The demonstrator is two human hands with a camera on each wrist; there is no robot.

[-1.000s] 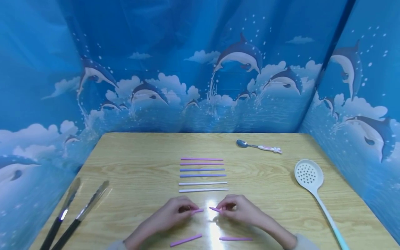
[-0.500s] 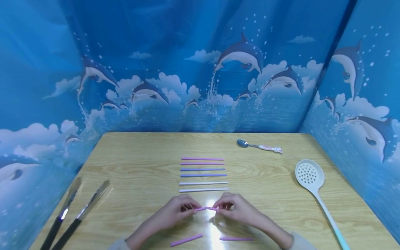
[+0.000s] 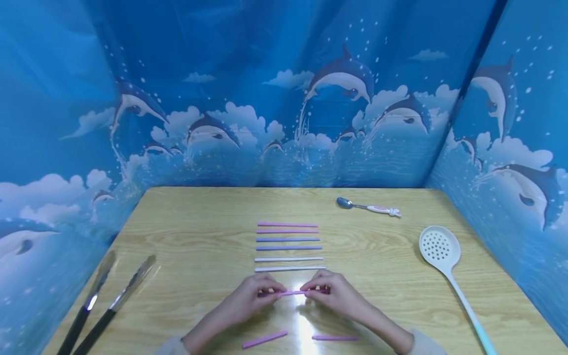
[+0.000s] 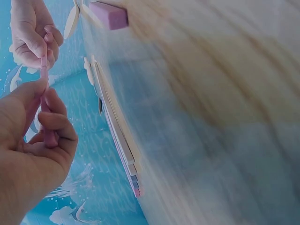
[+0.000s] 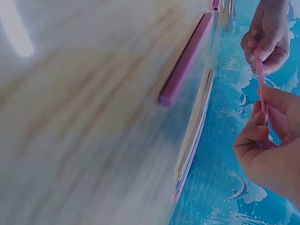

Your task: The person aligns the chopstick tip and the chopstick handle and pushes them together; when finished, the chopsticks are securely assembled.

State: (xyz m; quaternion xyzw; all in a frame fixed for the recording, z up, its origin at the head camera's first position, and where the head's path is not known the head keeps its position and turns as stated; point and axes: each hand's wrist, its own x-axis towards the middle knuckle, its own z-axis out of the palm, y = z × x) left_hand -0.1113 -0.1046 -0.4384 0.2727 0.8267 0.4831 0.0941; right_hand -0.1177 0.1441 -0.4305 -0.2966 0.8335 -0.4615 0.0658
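In the head view my left hand [image 3: 255,297] and right hand [image 3: 333,296] meet above the table's front half. Each pinches one end of a thin pink-purple stick [image 3: 292,293], which runs nearly level between them. The wrist views show the stick [image 4: 44,70] passing through the fingertips of both hands, its end sticking out under the left fingers. Whether it is one piece or two joined ones is hidden by the fingers. Closer to me lie two loose purple sticks, a slanted one [image 3: 265,339] on the left and a level one [image 3: 335,338] on the right.
Beyond the hands, purple, blue [image 3: 288,240] and white sticks [image 3: 289,269] lie in parallel rows. A small spoon [image 3: 368,207] is at the back right, a slotted skimmer [image 3: 439,249] at the right. Two black-handled utensils [image 3: 95,323] lie at the left.
A second ago each hand held a separate purple piece with a gap between. The pieces came together end to end, and now form one straight line between the hands.
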